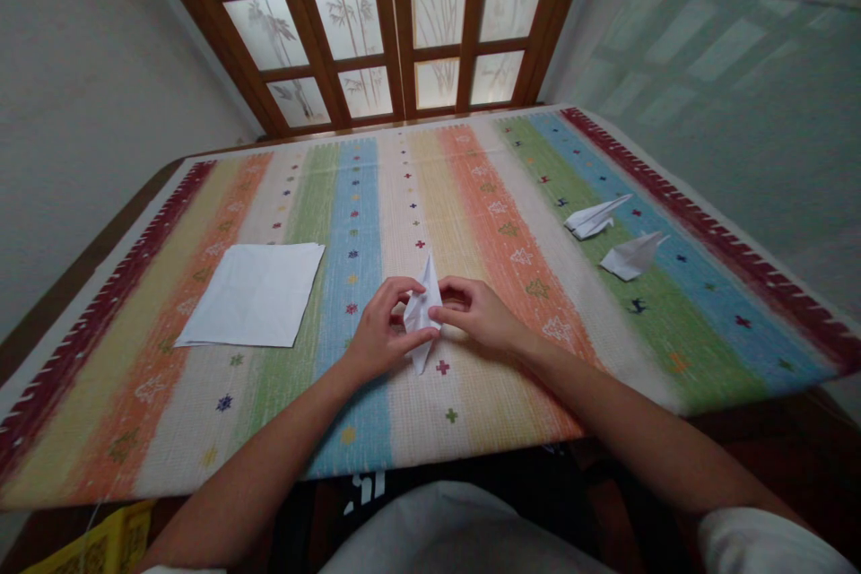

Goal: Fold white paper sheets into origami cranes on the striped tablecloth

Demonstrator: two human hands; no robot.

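Between my two hands is a piece of folded white paper (418, 309), a narrow pointed diamond shape with one tip away from me and one towards me. My left hand (385, 323) grips its left side, with the thumb near the lower part and the fingers higher up. On the right edge, my right hand (474, 309) pinches the paper between thumb and fingers. The undersides of the folds are hidden by my fingers. A stack of square white paper sheets (256, 296) lies to the left of my left hand.
At the right of the table lie two folded paper figures, one long and pointed (593, 219), the other wider (630, 257). A striped tablecloth (356, 197) covers the table. Beyond its far edge stands a wooden door with glass panes (396, 18). A yellow basket (108, 543) shows at lower left.
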